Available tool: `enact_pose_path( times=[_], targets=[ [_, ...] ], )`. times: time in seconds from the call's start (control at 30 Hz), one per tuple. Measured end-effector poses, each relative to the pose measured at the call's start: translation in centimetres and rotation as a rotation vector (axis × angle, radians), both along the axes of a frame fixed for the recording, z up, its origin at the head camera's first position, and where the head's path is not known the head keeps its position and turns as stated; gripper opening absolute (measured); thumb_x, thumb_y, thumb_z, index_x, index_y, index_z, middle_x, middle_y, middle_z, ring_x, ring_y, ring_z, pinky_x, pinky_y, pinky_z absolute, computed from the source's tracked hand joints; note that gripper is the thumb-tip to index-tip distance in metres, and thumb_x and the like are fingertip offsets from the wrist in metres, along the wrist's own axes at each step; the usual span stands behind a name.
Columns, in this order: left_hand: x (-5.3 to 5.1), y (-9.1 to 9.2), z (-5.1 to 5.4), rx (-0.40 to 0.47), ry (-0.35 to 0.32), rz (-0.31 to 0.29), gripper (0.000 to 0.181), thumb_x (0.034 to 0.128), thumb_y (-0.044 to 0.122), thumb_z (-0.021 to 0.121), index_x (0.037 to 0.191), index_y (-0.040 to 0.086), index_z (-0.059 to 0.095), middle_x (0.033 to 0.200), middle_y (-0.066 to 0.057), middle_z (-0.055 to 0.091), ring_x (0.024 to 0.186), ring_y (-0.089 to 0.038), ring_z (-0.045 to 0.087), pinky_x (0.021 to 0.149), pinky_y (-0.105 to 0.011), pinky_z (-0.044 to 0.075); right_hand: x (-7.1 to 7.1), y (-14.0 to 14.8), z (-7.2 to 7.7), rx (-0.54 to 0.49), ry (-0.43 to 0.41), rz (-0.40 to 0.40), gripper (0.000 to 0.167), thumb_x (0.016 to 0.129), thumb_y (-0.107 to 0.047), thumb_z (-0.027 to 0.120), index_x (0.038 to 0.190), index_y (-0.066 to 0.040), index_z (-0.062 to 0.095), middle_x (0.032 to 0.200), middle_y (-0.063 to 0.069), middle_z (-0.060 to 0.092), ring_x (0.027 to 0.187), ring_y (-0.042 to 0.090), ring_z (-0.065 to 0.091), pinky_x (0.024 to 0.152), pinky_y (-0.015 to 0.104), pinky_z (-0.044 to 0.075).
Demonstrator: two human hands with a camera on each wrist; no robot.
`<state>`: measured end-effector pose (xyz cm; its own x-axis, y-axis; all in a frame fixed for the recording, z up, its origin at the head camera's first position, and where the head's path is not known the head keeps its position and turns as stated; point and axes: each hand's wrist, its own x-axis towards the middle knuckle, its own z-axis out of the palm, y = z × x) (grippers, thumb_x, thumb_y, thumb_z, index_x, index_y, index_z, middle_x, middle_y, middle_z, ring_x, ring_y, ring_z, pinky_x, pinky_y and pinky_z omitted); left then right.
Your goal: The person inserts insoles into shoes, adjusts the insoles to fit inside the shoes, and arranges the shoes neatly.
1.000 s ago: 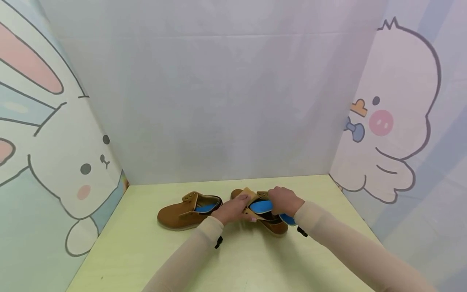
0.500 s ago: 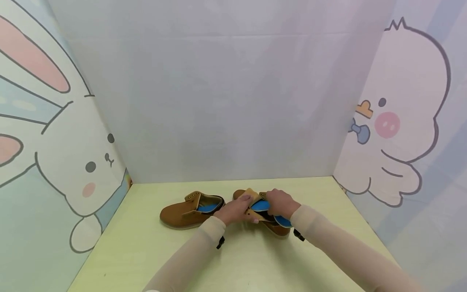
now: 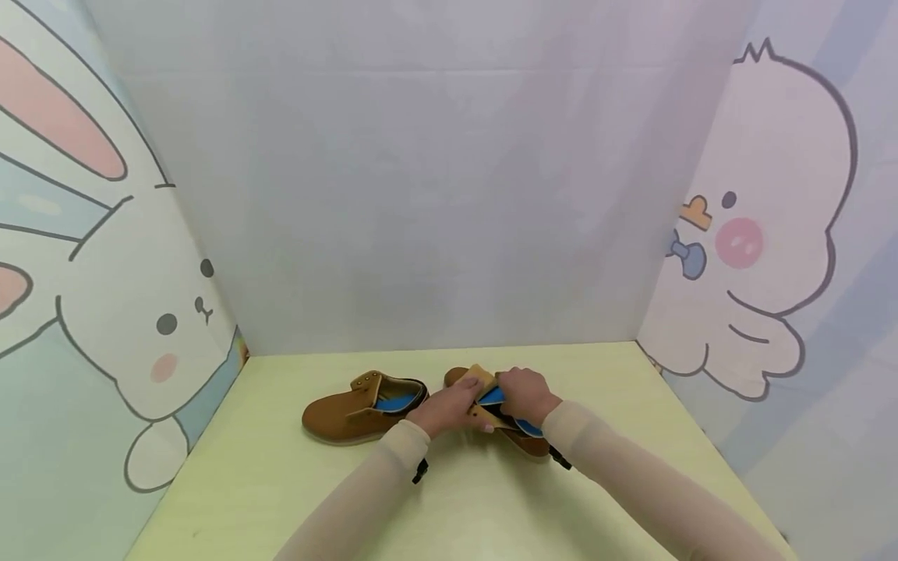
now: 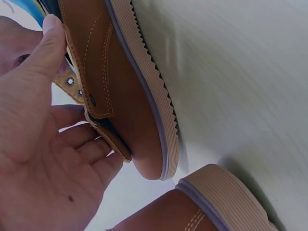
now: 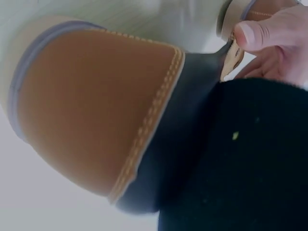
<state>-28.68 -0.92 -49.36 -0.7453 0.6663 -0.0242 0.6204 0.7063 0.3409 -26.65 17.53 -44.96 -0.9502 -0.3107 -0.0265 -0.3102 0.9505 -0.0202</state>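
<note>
A brown shoe point(image 3: 531, 446) with tan lining lies at the right, toe pointing away. My left hand point(image 3: 449, 407) holds its tongue and side flap apart; in the left wrist view the thumb presses the eyelet flap while the fingers lie behind the tongue. A blue insole point(image 3: 528, 428) sits partly inside this shoe's opening. My right hand point(image 3: 525, 393) grips the insole over the opening, its fingertips hidden inside. In the right wrist view, the shoe's heel point(image 5: 91, 110) and a dark surface point(image 5: 240, 159), likely the insole's underside, fill the frame.
Another brown shoe point(image 3: 344, 417) stands to the left, a blue insole point(image 3: 395, 403) inside it, heel close to my left hand. The pale yellow table point(image 3: 281, 499) ends at a grey back wall point(image 3: 435, 234), with cartoon-printed side walls.
My right hand has moved slightly left and forward, and less of the blue insole shows above the shoe. The left hand keeps its hold on the shoe.
</note>
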Motion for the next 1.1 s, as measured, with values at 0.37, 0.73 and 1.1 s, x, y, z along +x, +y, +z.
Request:
enact_pose_path(
  times=[0.37, 0.73, 1.1],
  targets=[
    [0.0, -0.3, -0.1, 0.019, -0.014, 0.007, 0.092, 0.0891, 0.061, 0.068, 0.159, 0.012, 0.035, 0.163, -0.01, 0.031, 0.146, -0.025, 0.036, 0.111, -0.04, 0.042, -0.5, -1.5, -1.1, 0.066, 0.061, -0.026, 0.015, 0.088, -0.018, 0.08, 0.088, -0.008, 0.069, 0.073, 0.004, 0.061, 0.059, 0.019, 0.057, 0.055, 0.037, 0.054],
    [0.1, -0.6, -0.5, 0.038, -0.047, 0.017, 0.094, 0.0888, 0.062, 0.067, 0.161, 0.012, 0.031, 0.165, -0.009, 0.027, 0.147, -0.026, 0.035, 0.109, -0.041, 0.043, -1.0, -2.0, -2.2, 0.053, 0.064, -0.041, 0.015, 0.091, -0.016, 0.075, 0.08, -0.01, 0.067, 0.073, 0.004, 0.061, 0.057, 0.019, 0.056, 0.053, 0.038, 0.052],
    [0.0, -0.5, -0.5, 0.035, -0.018, 0.007, 0.092, 0.0892, 0.062, 0.066, 0.16, 0.012, 0.034, 0.164, -0.01, 0.029, 0.146, -0.025, 0.037, 0.109, -0.038, 0.044, -1.3, -2.1, -2.8, -0.008, 0.071, -0.038, 0.015, 0.092, -0.013, 0.075, 0.08, -0.01, 0.067, 0.079, 0.006, 0.063, 0.062, 0.017, 0.053, 0.052, 0.034, 0.045]
  ],
)
